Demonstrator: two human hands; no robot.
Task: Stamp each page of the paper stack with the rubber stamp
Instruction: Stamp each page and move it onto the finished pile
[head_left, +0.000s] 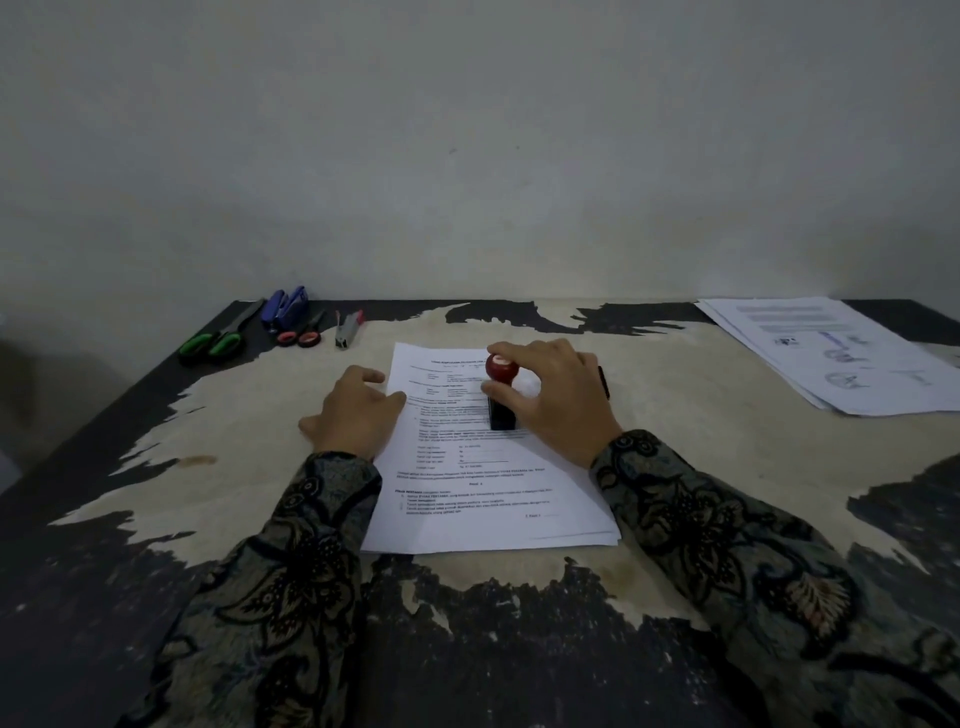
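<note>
Red and rounded, the knob of the rubber stamp (502, 367) shows above the right hand (555, 402), whose thumb and fingers pinch the neck below it. The black rectangular base stands upright on the paper stack (488, 493), under the hand. The fingers hide part of the handle; whether the base is pressed fully flat cannot be told.

Beside it, the left hand (352, 410) lies spread and flat, fingertips resting on the left edge of the stack, palm on the table (234, 441). The top page is white, printed with small text too blurred to read. A thin dark object behind the right hand is mostly hidden.

Both sleeves are dark patterned fabric. The table surface is dark laminate, peeled to pale, ragged patches. Far beyond the left hand lie green-handled scissors (218, 340), a blue stapler (284, 307), red-handled scissors (304, 332) and a small grey stapler (347, 327). Well right of the right hand lies a second sheaf of papers (841, 353), cut off by the frame edge.
</note>
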